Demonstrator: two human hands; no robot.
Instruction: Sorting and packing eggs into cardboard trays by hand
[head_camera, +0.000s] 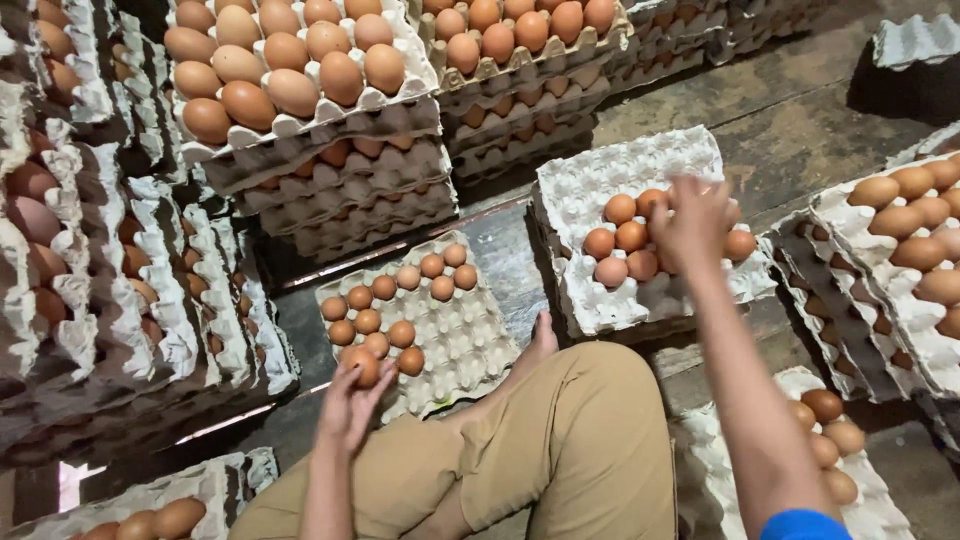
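My left hand grips a brown egg at the near edge of a grey pulp egg tray on the floor, where several brown eggs fill the far-left cells. My right hand reaches out over another grey tray holding several eggs; its fingers rest on the eggs there, and whether they grip one is hidden. My bent leg in tan trousers and bare foot lie between the two trays.
Tall stacks of full egg trays stand at the back and along the left. More trays with eggs sit at the right and near right. A dark wet wooden floor shows between them.
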